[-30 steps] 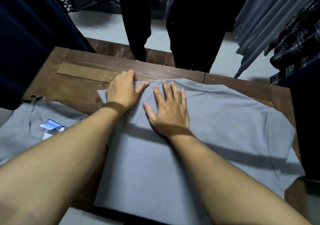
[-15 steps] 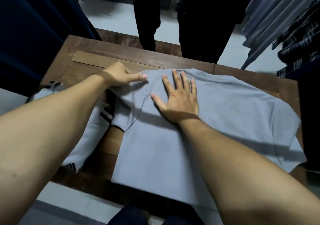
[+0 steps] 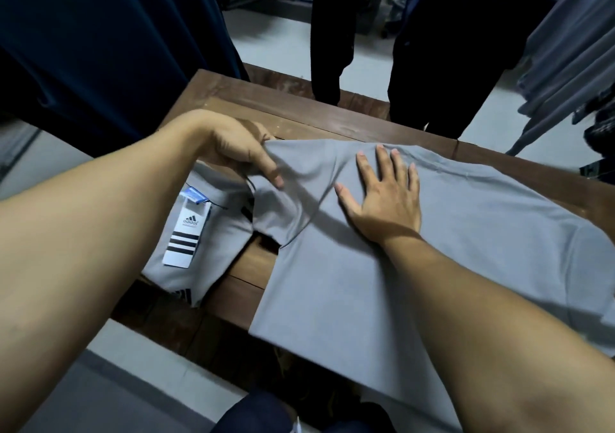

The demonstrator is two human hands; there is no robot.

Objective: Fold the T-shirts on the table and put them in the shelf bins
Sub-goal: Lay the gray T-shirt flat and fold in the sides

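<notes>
Two hands are on one grey T-shirt [image 3: 366,299], which lies spread across the wooden desk [image 3: 266,106]. Its shoulders are toward the far edge and its hem toward the person, so its long axis runs roughly away from the body. The left hand [image 3: 239,153] pinches the shirt's left sleeve [image 3: 283,212] at the shoulder edge, thumb over the cloth and fingers curled beneath. It holds the sleeve raised off the desk, and the fabric sags in a fold below it. The right hand [image 3: 382,199] lies flat on the upper chest with its fingers straight and spread, just beside the lifted part, and presses the cloth down.

The coming move seems to turn on this: the raised sleeve is to the left of the flat hand, and the bulk of the shirt stretches away to the right. Judging from that, the left hand is the nearer one to carry the sleeve rightward over the body, folding along a line parallel to the long axis, while the flat palm anchors the cloth.

A second T-shirt [image 3: 219,232], also grey and bearing a white striped tag [image 3: 186,236], lies on the desk to the left, partly under the left forearm and very close to the lifted sleeve. It looks not yet folded. No shelf bins are in view.
</notes>
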